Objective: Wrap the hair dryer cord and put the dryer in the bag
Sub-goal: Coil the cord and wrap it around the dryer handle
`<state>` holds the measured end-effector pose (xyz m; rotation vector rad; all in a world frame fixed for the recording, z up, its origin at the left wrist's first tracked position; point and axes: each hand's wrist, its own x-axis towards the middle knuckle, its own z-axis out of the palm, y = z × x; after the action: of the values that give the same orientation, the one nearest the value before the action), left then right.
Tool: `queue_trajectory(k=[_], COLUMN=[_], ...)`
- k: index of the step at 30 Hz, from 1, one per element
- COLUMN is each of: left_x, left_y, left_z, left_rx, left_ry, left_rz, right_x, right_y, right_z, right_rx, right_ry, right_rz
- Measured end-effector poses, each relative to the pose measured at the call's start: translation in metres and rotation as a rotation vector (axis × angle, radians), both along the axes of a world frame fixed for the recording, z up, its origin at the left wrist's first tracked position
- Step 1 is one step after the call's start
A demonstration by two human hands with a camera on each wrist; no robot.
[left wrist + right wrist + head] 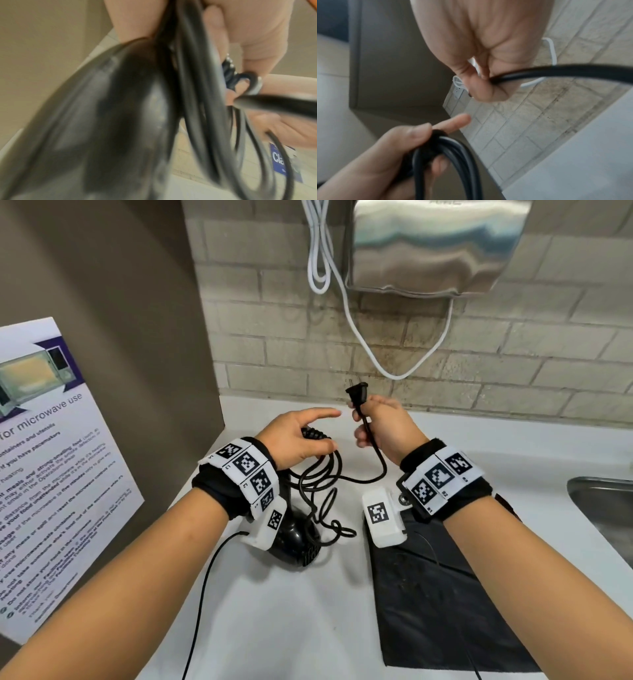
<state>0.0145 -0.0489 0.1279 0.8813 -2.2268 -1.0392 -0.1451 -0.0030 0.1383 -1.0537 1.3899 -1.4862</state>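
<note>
Over white counter (274, 611), left hand (298, 436) gripping looped glossy black cord (318, 474), right hand (383, 426) pinching plug end (358, 393)

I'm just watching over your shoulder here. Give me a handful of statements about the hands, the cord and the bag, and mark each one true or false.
1. The right hand grips the black cord just below the plug. True.
2. The plug is pushed into a wall socket. False: it is held free in the air, prongs up.
3. The left hand holds gathered loops of the cord. True.
4. The hair dryer is already inside the black bag. False: the dryer is outside the bag, under the left wrist, and the bag lies flat on the counter.
5. The bag lies under the left forearm. False: it lies under the right forearm.
</note>
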Motion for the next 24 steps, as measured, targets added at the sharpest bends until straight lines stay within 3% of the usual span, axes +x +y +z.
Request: queue_trajectory(k=[7, 14, 21, 24], left_x=[0.001, 0.001, -0.003, -0.004], left_y=[-0.016, -0.018, -0.009, -0.009], left_z=[-0.004, -0.003, 0.000, -0.002], left_rx=[0.090, 0.089, 0.083, 0.084], left_ry=[0.149, 0.141, 0.151, 0.145], left_rz=[0.278, 0.308, 0.257, 0.239], right_x=[0.006, 0.014, 0.027, 0.032], right_y=[0.018, 0.026, 0.022, 0.020], right_z=[-0.029, -0.040, -0.037, -0.038], right_rx=[-0.018, 0.031, 0.095, 0.081], right_ry=[0.447, 0.720, 0.829, 0.717], right_rz=[0.056, 0.150, 0.198, 0.102])
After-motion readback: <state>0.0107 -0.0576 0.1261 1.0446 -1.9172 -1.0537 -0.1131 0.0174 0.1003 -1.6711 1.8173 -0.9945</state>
